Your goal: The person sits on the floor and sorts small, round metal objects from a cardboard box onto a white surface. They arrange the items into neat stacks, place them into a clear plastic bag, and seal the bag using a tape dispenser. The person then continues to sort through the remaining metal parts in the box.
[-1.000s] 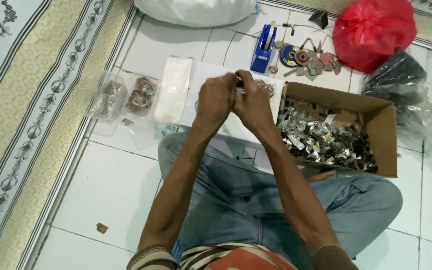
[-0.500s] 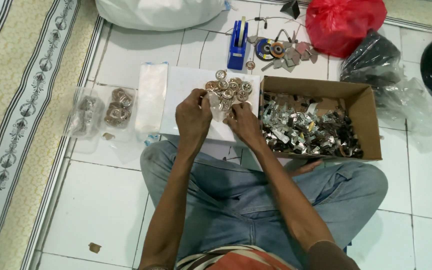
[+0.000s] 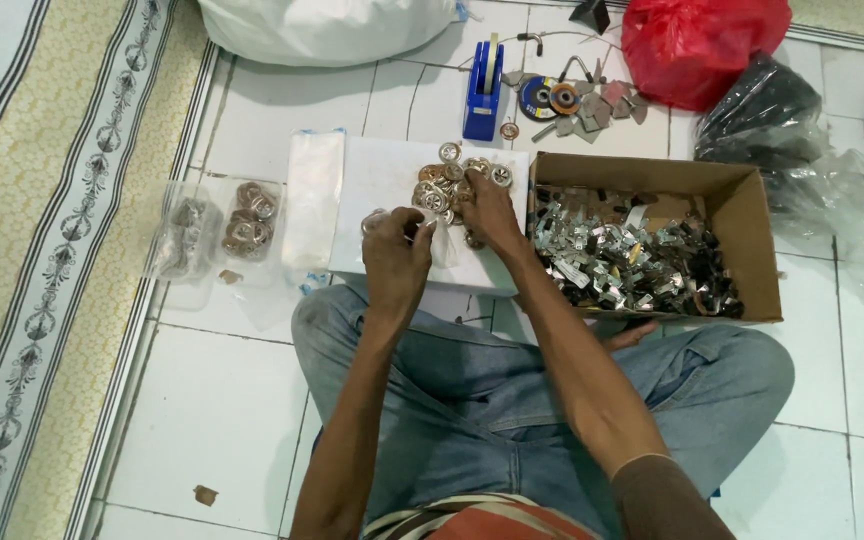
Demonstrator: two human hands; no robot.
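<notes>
Near the centre of the frame lay a flat white board point(image 3: 382, 180) on the floor, and on its upper right part sat a heap of small round metal discs point(image 3: 457, 180), too many and too crowded to count. The left hand point(image 3: 395, 258) held a small clear plastic bag point(image 3: 440, 240) in a clenched grip at the board's lower edge, while the right hand point(image 3: 487, 212) rested on the heap, fingers curled over the discs (whether it had any pinched could not be told). Right of the board stood one open brown cardboard box point(image 3: 752, 235) full of shiny metal clips. At left lay two clear bags of discs point(image 3: 217, 230) and a stack of empty clear bags point(image 3: 312, 195). Along the top of the frame were one white sack point(image 3: 327, 25), one blue tape dispenser point(image 3: 482, 95), one red plastic bag point(image 3: 702, 45) and one black plastic bag point(image 3: 757, 115). The floor point(image 3: 202, 410) was white tile, with a patterned cream mat point(image 3: 42, 230) down the left side.
</notes>
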